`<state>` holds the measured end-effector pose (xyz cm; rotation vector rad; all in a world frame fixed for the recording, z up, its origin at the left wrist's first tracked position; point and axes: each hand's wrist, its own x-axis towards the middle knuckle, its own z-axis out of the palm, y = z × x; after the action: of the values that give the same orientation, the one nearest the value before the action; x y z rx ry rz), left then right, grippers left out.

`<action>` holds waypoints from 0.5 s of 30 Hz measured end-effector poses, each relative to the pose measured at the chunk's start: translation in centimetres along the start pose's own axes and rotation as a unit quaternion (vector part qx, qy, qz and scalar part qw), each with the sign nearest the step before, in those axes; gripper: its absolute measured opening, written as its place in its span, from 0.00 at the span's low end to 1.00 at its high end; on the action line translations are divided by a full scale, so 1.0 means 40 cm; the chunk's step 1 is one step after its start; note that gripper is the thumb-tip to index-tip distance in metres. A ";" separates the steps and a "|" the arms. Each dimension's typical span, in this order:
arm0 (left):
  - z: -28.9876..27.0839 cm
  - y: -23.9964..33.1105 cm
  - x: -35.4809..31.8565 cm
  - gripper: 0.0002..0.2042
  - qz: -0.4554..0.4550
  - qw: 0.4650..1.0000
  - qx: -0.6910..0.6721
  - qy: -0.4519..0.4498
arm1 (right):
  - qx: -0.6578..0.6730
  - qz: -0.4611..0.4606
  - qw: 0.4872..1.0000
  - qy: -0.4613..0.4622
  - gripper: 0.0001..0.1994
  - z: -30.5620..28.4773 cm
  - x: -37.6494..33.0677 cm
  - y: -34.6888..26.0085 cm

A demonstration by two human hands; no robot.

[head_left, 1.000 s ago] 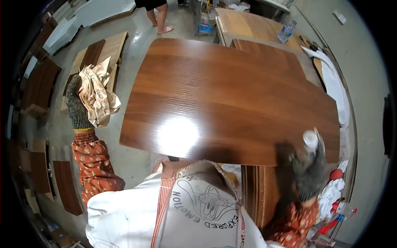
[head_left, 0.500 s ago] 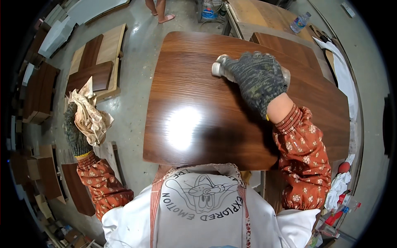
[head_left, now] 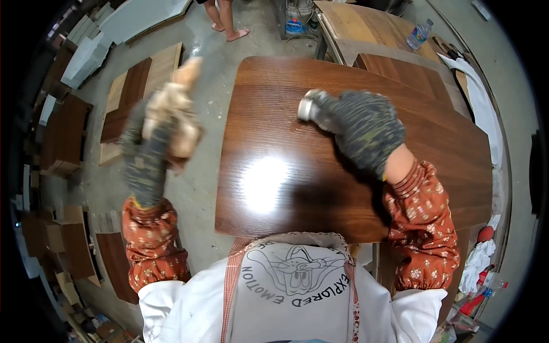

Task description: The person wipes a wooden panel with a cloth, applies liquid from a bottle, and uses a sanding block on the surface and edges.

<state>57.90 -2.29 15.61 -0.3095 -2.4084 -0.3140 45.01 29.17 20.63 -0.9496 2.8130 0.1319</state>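
In front of me lies a dark brown wood-grain panel point(head_left: 263, 131) with rounded corners and a bright glare spot. Over its middle, my right hand point(head_left: 369, 128), in a dark grey knitted glove, grips a small bottle point(head_left: 306, 108). The bottle is tipped sideways, its white end pointing left; the glove hides most of it. A small wet-looking patch shows on the panel below that end. Left of the panel, my gloved left hand point(head_left: 150, 154) is raised and holds a crumpled beige cloth point(head_left: 177, 117), blurred by motion.
Behind the panel are another brown board point(head_left: 400, 77) and a workbench point(head_left: 366, 26) with a plastic water bottle point(head_left: 420, 34). Stacked boards point(head_left: 128, 94) lie on the floor at left. A person's legs point(head_left: 226, 20) stand at the far side. White rags point(head_left: 477, 260) lie at right.
My left hand has swung right and up with the cloth, closer to the panel. My right hand with the bottle sits slightly lower in the view, which has itself shifted a little.
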 end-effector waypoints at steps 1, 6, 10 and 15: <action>0.045 0.049 0.034 0.22 0.040 0.997 -0.056 -0.034 | 0.019 -0.008 1.000 0.013 0.23 0.010 -0.003 0.022; 0.244 0.279 0.114 0.24 0.255 0.930 -0.194 -0.178 | 0.254 0.072 0.891 0.369 0.32 0.058 -0.043 0.158; 0.330 0.270 0.193 0.23 0.417 0.889 -0.076 -0.173 | 0.178 0.183 0.760 0.597 0.40 0.139 -0.047 0.258; 0.311 0.091 0.346 0.21 0.133 0.952 0.083 -0.262 | 0.159 0.227 0.730 0.625 0.41 0.192 -0.080 0.287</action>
<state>41.29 6.81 16.01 -0.7057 -2.8395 0.1133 41.55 41.22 14.04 -0.1554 3.9081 -1.4141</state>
